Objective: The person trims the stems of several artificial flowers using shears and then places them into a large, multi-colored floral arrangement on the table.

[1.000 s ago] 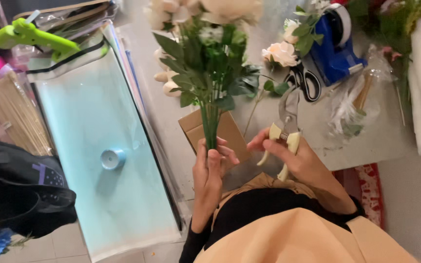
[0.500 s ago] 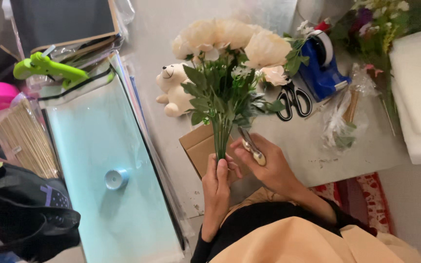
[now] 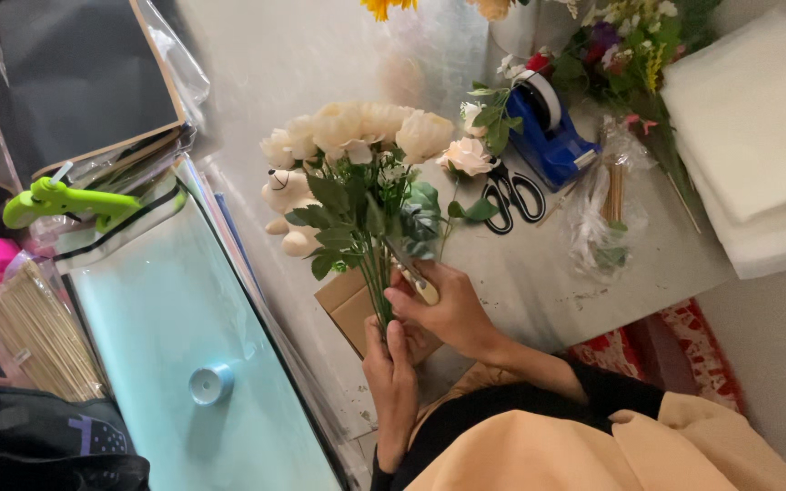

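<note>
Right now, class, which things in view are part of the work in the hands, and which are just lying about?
In use:
- bouquet of cream flowers, stems gripped by left hand
- cream-handled cutters, in right hand
- cardboard piece under the stems

Lying about:
- black scissors
- blue tape dispenser
- ribbon spool
- green tool
- toy bear

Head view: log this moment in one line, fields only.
left hand: grips bouquet stems | right hand: holds cream-handled tool at stems | scissors, blue tape dispenser on table
</note>
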